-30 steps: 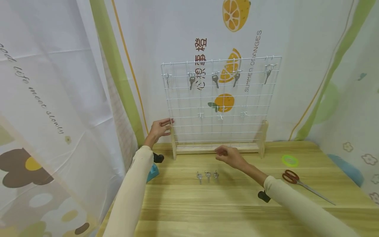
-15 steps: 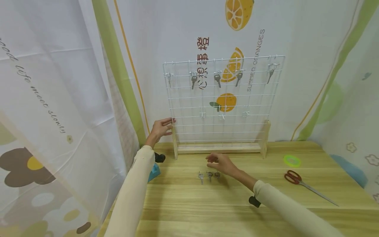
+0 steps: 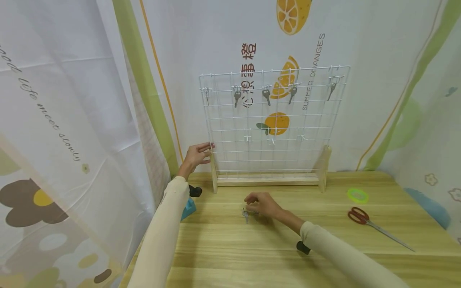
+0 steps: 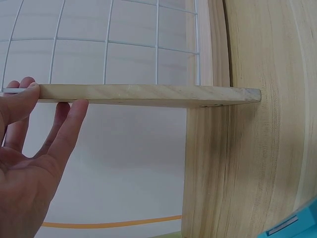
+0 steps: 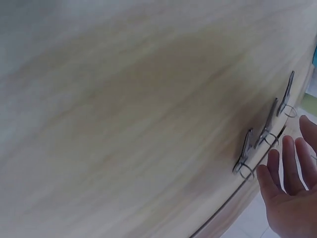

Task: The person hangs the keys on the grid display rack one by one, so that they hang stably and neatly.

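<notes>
A white wire grid rack (image 3: 230, 73) stands at the back of the table on a wooden base (image 3: 266, 182). My left hand (image 3: 196, 155) grips the rack's left wooden post (image 4: 148, 94) near its top, thumb on one side and fingers on the other. Low over the table, my right hand (image 3: 264, 205) reaches above three keys with rings, its fingers loosely bent and holding nothing. In the right wrist view the keys lie in a row: a near key (image 5: 244, 151), a middle key (image 5: 267, 126) and a far key (image 5: 286, 94). Fingertips are close beside their rings.
Several keys hang along the rack's upper row, among them one key (image 3: 266, 96). Lower down are three white hooks, one hook (image 3: 271, 141) in the middle. Red-handled scissors (image 3: 360, 218) and a green ring-shaped item (image 3: 357, 195) lie right; a blue object (image 3: 189, 209) sits left.
My right hand has come down and leftward from in front of the rack's base to the keys, now covering part of them in the head view. My left hand keeps its grip.
</notes>
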Available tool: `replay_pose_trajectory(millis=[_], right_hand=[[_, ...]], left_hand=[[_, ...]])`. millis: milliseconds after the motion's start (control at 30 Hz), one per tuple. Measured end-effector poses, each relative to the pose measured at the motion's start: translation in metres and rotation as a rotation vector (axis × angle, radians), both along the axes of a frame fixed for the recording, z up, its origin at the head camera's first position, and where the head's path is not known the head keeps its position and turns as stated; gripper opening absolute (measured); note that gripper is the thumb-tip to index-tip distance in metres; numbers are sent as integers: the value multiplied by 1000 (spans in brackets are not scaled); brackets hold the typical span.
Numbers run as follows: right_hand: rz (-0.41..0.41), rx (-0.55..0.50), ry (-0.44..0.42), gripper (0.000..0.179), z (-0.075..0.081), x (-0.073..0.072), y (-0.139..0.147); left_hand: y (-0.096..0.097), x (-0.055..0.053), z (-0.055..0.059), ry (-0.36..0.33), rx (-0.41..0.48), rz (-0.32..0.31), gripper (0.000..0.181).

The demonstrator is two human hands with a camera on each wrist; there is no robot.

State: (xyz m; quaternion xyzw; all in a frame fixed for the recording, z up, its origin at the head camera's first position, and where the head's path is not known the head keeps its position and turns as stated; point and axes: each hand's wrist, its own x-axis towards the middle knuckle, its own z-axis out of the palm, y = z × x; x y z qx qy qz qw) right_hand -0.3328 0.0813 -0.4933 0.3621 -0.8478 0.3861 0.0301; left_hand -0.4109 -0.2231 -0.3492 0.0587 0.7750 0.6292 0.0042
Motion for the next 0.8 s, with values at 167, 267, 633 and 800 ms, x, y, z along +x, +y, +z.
replay_pose_trajectory(millis=[167,267,633,800], right_hand=[[-16,50,-17,23,-5,0,-6],[-19,80,-17,24,-8,0,-10],[-31,115,-11,16,-8,2,-14],[-27,107,1,16,-7,1,-14]], left_hand=[[4,13,16,-31,-5,-13,51],[5,17,19,-42,7,-15,51],[2,4,2,11,7,-5,51],[2,4,0,20,-10,16,50]])
